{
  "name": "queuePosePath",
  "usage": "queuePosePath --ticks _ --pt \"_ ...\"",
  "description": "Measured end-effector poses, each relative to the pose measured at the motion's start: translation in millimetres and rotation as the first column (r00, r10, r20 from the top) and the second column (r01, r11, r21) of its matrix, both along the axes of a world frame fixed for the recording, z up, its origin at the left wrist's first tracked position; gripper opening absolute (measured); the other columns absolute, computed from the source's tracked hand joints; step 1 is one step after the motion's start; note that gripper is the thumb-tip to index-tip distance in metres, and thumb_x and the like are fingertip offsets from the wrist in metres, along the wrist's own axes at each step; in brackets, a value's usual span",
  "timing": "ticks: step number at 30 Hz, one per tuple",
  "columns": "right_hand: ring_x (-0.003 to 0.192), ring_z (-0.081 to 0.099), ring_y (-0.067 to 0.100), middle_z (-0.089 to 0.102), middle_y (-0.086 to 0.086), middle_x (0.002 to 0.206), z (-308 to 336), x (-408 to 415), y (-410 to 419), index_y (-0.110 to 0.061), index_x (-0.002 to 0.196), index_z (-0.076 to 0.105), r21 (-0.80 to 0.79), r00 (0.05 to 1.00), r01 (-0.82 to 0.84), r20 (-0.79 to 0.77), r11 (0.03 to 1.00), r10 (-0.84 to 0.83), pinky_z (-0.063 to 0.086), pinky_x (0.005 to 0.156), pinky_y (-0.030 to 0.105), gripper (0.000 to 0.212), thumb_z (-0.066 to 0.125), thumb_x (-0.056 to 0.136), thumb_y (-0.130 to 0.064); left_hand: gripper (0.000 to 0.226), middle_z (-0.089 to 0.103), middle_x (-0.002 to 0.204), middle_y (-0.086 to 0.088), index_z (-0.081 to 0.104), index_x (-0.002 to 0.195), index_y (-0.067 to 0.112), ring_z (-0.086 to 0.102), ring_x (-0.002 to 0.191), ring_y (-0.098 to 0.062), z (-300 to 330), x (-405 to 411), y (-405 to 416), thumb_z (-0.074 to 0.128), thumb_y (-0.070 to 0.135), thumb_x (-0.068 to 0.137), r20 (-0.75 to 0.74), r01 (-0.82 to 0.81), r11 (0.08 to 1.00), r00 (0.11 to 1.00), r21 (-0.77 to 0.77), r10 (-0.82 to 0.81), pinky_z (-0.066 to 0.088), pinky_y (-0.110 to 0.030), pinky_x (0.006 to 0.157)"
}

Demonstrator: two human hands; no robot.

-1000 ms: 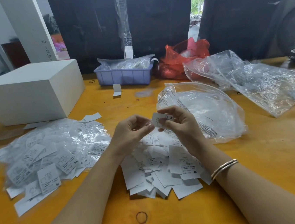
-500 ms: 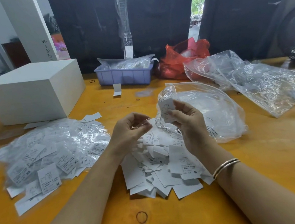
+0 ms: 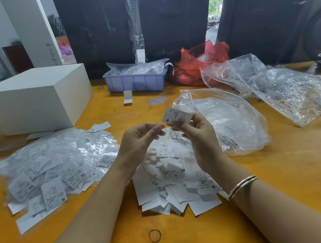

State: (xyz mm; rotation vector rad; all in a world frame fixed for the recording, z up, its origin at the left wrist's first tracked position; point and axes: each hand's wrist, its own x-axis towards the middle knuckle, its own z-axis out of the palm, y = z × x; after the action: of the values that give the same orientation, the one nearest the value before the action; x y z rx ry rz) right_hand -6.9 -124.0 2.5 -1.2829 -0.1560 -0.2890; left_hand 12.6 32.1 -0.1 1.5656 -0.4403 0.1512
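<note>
Right hand (image 3: 199,137) pinches an M-size label (image 3: 176,116) by its lower edge, raised above the loose label pile (image 3: 174,179) on the surface (image 3: 282,177). Left hand (image 3: 140,141) fingers curl loosely, with nothing visible in them. Good practice: read the size letter first and keep the pinch light to avoid creasing.

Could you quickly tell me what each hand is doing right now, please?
Left hand: fingers curled, tips together; cannot tell whether it pinches anything.
Right hand: pinches a white label marked M.

Prob. garment packing wkshp (label piles (image 3: 47,174), polybags (image 3: 283,87))
</note>
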Motion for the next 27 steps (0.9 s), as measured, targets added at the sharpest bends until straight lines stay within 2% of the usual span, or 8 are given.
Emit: queuePosePath --ticks 5,12,16,23,27 --pt "0.075 0.066 0.003 0.071 -0.007 0.078 0.7 0.4 -3.9 -0.011 0.094 0.060 -0.018 1.000 -0.005 0.026 1.000 0.005 0.046 0.063 0.009 0.014 0.064 0.084 -0.003 0.021 0.073 0.075 0.006 0.072 0.089 0.020 0.063 0.072 -0.004 -1.3 2.1 1.5 0.062 0.034 0.077 -0.007 0.006 1.000 1.000 0.014 -0.005 0.049 -0.013 0.069" --pt "0.084 0.067 0.012 0.070 -0.002 0.082 -2.3 0.7 -5.8 -0.013 0.090 0.060 -0.167 0.998 -0.012 0.060 0.986 0.022 0.054 0.075 0.022 0.018 0.063 0.083 0.003 0.019 0.072 0.074 0.006 0.071 0.086 0.021 0.063 0.071 -0.004 -3.0 4.0 2.2 0.064 0.035 0.076 -0.012 -0.009 1.000 1.000 0.011 0.009 0.049 -0.013 0.067" --pt "0.078 0.067 0.011 0.068 0.001 0.083 -2.4 -0.7 -4.8 -0.014 0.088 0.058 -0.323 0.991 0.000 0.130 0.946 0.045 0.053 0.072 0.022 0.023 0.059 0.082 0.008 0.017 0.071 0.071 0.008 0.070 0.085 0.017 0.062 0.069 -0.001 -2.7 4.0 1.2 0.064 0.031 0.077 0.006 -0.010 1.000 1.000 0.010 0.010 0.048 -0.012 0.066" --pt "0.075 0.069 0.013 0.067 0.004 0.087 -2.8 0.0 -8.9 -0.014 0.091 0.057 -0.344 0.991 0.000 0.122 0.939 0.045 0.052 0.071 0.020 0.022 0.058 0.083 0.007 0.012 0.071 0.069 0.010 0.068 0.085 0.015 0.064 0.069 0.002 -3.1 3.2 0.6 0.066 0.022 0.076 0.019 -0.022 1.000 1.000 -0.006 0.022 0.048 -0.010 0.065" --pt "0.077 0.068 0.013 0.067 0.007 0.090 -3.1 -0.2 -7.4 -0.015 0.093 0.056 -0.382 0.989 0.009 0.141 0.924 0.048 0.053 0.072 0.022 0.023 0.059 0.084 0.005 0.006 0.070 0.069 0.011 0.068 0.084 0.014 0.065 0.069 0.004 -5.1 4.5 -0.2 0.067 0.008 0.081 0.038 -0.035 0.999 0.999 0.038 0.034 0.047 -0.009 0.065"
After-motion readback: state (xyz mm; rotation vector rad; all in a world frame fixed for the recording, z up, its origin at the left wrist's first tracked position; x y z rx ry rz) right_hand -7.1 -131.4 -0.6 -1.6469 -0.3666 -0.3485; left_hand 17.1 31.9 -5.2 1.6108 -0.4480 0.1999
